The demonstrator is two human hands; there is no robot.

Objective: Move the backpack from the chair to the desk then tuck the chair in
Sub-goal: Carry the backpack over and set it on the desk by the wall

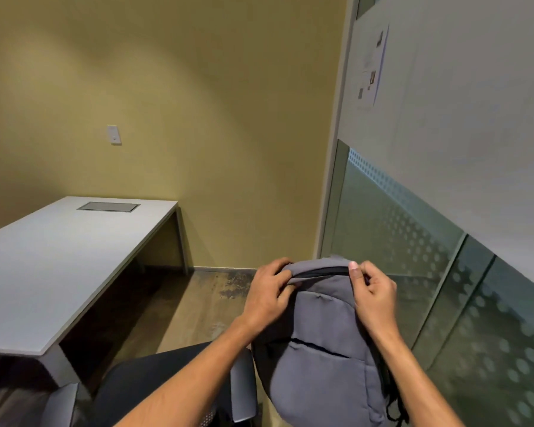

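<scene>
A grey backpack (pixel 324 343) hangs upright in front of me at the lower right, lifted off the chair. My left hand (pixel 270 295) grips its top left corner. My right hand (pixel 373 295) pinches the top right corner by the dark zip. The black office chair (pixel 154 386) with grey armrests sits below my left forearm, its seat bare. The white desk (pixel 53 272) stands to the left, well apart from the backpack.
A metal cable hatch (pixel 108 207) is set into the desk's far end. A yellow wall runs behind the desk. A frosted glass partition (pixel 429 257) stands close on the right. Open wooden floor (pixel 204 291) lies between desk and partition.
</scene>
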